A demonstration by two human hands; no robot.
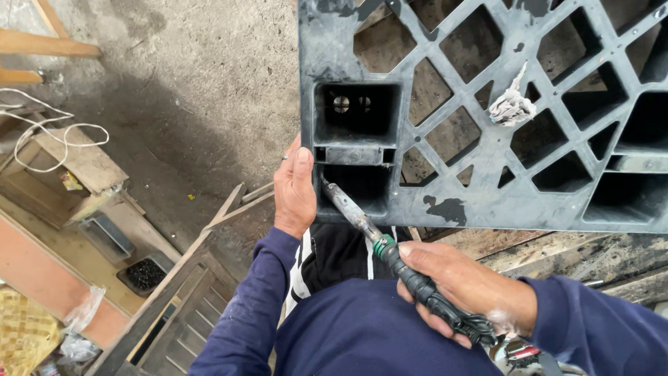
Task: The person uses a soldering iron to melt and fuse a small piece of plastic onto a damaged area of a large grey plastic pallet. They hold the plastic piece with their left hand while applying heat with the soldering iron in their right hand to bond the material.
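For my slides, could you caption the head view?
Left hand steadies a black plastic pallet while right hand pokes a metal-tipped tool into its corner.

The black plastic pallet (487, 104) is cut off by the top and right edges, so its full extent cannot be told. The tip of the metal rod tool (351, 209) is lost in the shadow of a pallet pocket. The fingers of the left hand (294, 191) are hidden behind the pallet's edge. The tool's rear end is covered by the right hand (466, 289). A wooden frame (42, 45) is cropped at the upper left.
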